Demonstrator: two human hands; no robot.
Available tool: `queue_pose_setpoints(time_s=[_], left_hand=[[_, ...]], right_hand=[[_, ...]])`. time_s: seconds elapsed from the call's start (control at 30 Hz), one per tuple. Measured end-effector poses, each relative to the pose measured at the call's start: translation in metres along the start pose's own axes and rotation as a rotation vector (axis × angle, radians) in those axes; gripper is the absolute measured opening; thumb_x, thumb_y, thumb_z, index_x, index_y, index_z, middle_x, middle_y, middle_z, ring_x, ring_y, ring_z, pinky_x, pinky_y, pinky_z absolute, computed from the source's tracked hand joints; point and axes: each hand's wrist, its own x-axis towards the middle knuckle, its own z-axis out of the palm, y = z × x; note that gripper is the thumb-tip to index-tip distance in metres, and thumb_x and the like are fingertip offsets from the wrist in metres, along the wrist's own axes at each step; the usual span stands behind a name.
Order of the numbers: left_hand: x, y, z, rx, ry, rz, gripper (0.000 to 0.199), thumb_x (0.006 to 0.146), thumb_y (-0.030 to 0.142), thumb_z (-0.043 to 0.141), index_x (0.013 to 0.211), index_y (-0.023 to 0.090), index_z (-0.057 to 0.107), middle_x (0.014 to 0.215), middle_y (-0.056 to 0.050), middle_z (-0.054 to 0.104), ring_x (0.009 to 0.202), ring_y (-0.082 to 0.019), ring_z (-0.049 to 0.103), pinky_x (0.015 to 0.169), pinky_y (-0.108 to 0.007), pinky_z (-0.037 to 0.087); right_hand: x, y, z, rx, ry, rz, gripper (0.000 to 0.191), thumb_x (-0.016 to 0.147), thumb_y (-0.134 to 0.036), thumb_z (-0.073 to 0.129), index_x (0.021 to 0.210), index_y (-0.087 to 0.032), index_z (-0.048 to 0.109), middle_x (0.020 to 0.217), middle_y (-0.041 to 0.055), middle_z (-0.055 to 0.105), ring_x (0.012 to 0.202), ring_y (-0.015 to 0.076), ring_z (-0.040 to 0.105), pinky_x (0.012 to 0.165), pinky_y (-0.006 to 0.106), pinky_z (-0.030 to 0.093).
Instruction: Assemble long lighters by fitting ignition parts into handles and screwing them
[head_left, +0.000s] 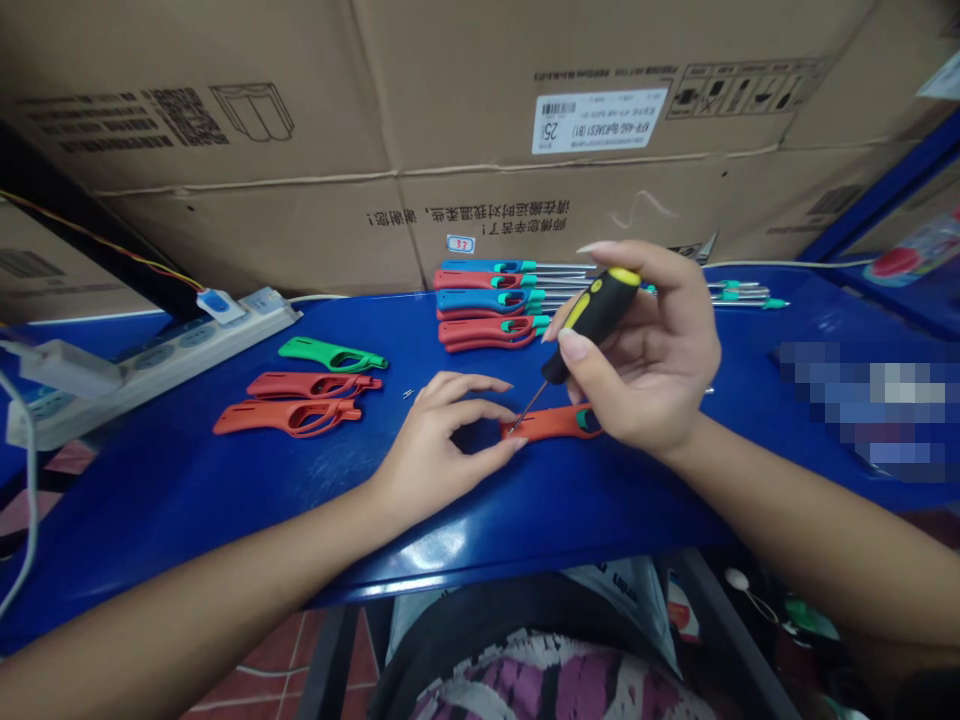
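Observation:
My right hand (645,350) grips a black and yellow screwdriver (596,320), its shaft slanting down to the left. The tip meets the left end of an orange lighter body (555,423) lying flat on the blue table (300,520). With thumb and fingertips, my left hand (450,440) pinches that same end. Part of the lighter's right side is hidden behind my right hand. A few tiny screws (408,393) lie left of my left hand.
Lighter handles, green (330,354), red (311,385) and orange (281,417), lie at left beside a power strip (165,365). Several assembled lighters (487,300) are stacked behind, against cardboard (300,230). A blurred patch (885,410) covers something at right.

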Motion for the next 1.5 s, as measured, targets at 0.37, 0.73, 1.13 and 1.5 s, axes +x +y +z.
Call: queue_pose_setpoints(time_s=[0.37,0.73,1.13,1.5], left_hand=[[-0.002,-0.002,0.0,-0.059,0.029,-0.015,0.003,0.086,0.023,0.076,0.086,0.023,0.079,0.114,-0.004,0.075,0.108,-0.024,0.065,0.099,-0.043,0.047],[-0.001,-0.007,0.005,-0.191,-0.027,-0.033,0.003,0.083,0.025,0.08,0.086,0.024,0.081,0.114,-0.005,0.073,0.107,-0.023,0.066,0.099,-0.042,0.05],[-0.001,-0.013,0.004,-0.064,-0.173,-0.071,0.042,0.077,0.027,0.083,0.117,0.021,0.068,0.116,-0.004,0.073,0.111,-0.023,0.063,0.102,-0.04,0.05],[0.0,-0.013,0.006,-0.049,-0.184,-0.054,0.033,0.081,0.02,0.077,0.113,0.018,0.068,0.113,-0.005,0.074,0.108,-0.022,0.065,0.098,-0.038,0.05]], right_hand=[[0.004,0.012,-0.003,-0.073,-0.019,-0.016,0.044,0.096,-0.037,0.063,0.137,-0.034,0.048,0.116,0.0034,0.068,0.093,0.0169,0.073,0.063,0.021,0.064],[0.003,0.01,-0.003,-0.092,-0.076,-0.057,0.041,0.097,-0.032,0.06,0.137,-0.033,0.048,0.12,0.004,0.066,0.084,0.0149,0.072,0.057,0.02,0.063],[-0.006,0.016,0.003,-0.212,-0.043,-0.129,0.043,0.091,-0.024,0.066,0.132,-0.027,0.054,0.13,0.007,0.058,0.081,0.0145,0.067,0.056,0.025,0.065],[-0.012,0.024,0.003,-0.193,-0.095,-0.145,0.048,0.088,-0.026,0.068,0.134,-0.03,0.054,0.128,0.0075,0.061,0.08,0.0184,0.069,0.057,0.031,0.065]])
